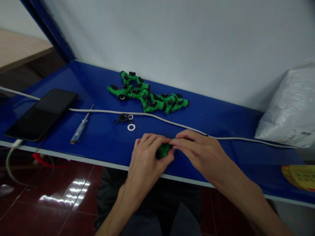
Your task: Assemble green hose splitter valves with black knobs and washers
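Note:
Close to the table's front edge, my left hand (149, 155) is wrapped round a green plastic hose fitting (162, 150), most of it hidden by my fingers. My right hand (194, 146) is pinched against the fitting's right end, where a small dark bit shows. Whatever its fingertips grip is too covered to name. Beyond my hands lie a white ring washer (131, 127), a smaller white washer (130, 117), a black ring-shaped part (123, 117) and a thin black O-ring (116, 122).
Several green Y-shaped hose splitters (141, 95) with black valve knobs are heaped at the back. A white cable (172, 123) crosses the blue table (221, 114). Left are a screwdriver (80, 129) and black phone (41, 113); right, a plastic-wrapped package (290, 108) and yellow item (301, 177).

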### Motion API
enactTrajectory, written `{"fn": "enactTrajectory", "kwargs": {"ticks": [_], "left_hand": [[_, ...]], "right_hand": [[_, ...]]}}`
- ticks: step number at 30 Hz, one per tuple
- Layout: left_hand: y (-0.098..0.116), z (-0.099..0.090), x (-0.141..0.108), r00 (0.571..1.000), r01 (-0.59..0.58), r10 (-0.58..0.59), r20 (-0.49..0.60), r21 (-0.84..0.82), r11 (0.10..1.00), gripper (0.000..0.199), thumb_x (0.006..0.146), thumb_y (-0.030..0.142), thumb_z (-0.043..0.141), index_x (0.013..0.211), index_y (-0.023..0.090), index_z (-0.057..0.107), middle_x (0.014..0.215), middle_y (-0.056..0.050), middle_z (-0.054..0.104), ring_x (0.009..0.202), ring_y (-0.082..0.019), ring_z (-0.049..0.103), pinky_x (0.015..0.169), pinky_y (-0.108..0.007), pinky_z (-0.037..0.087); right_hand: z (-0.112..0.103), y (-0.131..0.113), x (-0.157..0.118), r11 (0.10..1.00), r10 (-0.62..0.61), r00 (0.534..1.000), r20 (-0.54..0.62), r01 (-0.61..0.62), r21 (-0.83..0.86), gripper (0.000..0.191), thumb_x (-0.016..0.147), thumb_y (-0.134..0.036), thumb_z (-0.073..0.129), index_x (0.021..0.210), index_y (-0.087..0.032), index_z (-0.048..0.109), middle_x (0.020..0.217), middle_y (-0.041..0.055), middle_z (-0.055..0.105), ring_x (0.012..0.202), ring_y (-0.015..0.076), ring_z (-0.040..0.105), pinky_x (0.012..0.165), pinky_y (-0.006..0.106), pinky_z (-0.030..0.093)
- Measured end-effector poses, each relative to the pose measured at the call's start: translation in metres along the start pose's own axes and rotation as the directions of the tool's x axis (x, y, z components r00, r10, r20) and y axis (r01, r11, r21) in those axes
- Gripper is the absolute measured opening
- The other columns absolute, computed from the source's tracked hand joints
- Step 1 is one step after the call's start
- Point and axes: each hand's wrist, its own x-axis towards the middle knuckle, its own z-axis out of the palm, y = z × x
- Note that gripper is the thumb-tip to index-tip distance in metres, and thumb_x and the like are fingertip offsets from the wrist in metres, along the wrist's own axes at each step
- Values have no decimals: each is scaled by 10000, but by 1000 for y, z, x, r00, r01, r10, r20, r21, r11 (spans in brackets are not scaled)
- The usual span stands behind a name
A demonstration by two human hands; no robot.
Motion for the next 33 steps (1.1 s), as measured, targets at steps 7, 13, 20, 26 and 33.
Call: {"fn": "enactTrajectory", "kwargs": {"ticks": [7,13,20,26,33], "left_hand": [[0,0,-2,1000,5,-5,-5,1,1000,157,869,216,766,1004,290,738,1058,-4,801,1054,-265,668,911,-458,446],[1,0,0,1000,-18,19,-24,32,999,155,884,249,764,1024,306,733,1079,-2,807,1035,-263,676,894,-460,435],[0,2,2,993,-82,88,-75,77,994,107,923,266,737,1005,328,768,1044,11,824,1002,-252,709,866,-445,401],[3,2,3,992,-77,85,-99,76,994,156,898,222,759,1012,328,760,1050,24,832,1006,-243,736,904,-455,379],[-2,7,3,988,-77,79,-134,25,997,162,873,226,784,999,327,764,1012,31,838,892,-222,774,909,-423,380]], "right_hand": [[-18,39,-80,942,241,961,-138,-266,-204,394,1056,-479,483,1125,-206,758,1029,104,748,857,270,754,769,414,636],[-4,65,-137,870,381,915,-133,-403,-283,589,1048,-622,372,1029,-194,777,999,138,727,859,293,728,733,453,621],[-12,45,-122,871,459,869,-184,-481,-99,379,1045,-530,480,993,-208,672,908,77,743,763,229,754,725,349,625],[-40,14,-83,885,465,854,-235,-441,148,206,987,-437,622,990,-245,696,883,17,773,740,178,761,666,237,609],[-50,0,-39,934,317,924,-214,-265,238,77,971,-233,632,978,-235,709,861,0,749,760,131,745,697,177,577]]}}
